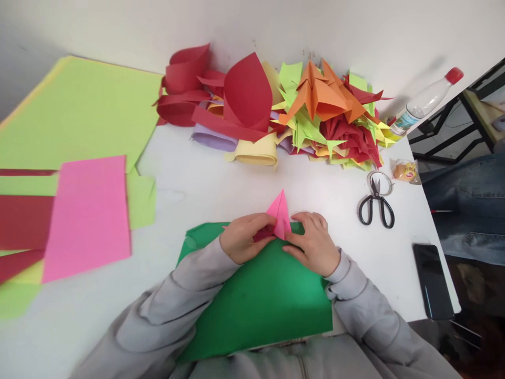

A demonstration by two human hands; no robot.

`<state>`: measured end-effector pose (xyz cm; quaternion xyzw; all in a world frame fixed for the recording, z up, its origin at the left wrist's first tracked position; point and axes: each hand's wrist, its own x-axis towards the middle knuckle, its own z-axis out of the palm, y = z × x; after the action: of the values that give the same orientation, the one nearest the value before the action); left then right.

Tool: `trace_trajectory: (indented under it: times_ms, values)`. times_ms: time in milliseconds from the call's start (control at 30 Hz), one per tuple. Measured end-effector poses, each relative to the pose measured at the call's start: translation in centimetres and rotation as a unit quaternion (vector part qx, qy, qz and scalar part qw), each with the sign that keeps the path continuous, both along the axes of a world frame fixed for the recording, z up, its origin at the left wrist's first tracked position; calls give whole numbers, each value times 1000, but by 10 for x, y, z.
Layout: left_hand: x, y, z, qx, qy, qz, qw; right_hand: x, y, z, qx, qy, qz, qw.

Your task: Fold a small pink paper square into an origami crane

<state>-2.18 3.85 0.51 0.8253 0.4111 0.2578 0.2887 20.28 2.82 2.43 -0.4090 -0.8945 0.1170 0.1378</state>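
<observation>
A folded pink paper (281, 210) with a pointed top stands between my two hands, over the upper edge of a green sheet (264, 300). My left hand (249, 237) closes its fingers on the left side of the pink paper, and part of the paper is hidden behind them. On the other side, my right hand (313, 242) has its thumb and fingertips at the paper's lower right edge, with the fingers curled.
Coloured sheets (87, 216) lie at the left. Along the wall are rolled red papers (248, 95) and a heap of folded shapes (327, 105). Scissors (376, 202), a phone (433, 281), a wrapped snack (404, 170) and a bottle (426, 102) are at the right.
</observation>
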Motion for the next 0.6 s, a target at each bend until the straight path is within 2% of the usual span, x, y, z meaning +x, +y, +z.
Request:
trace_trajectory:
  times_ms: [167,367,467,600]
  values:
    - [1,0,-2,26,-8,9,1000,2,2,1,12,-25,-33,999]
    - [3,-1,-1,51,-6,13,999,4,2,-1,48,-36,-24,998]
    - [3,0,0,62,-10,12,998,4,3,-4,78,-24,0,997]
    - [0,3,-2,56,-11,-13,998,5,4,-5,75,-20,47,996]
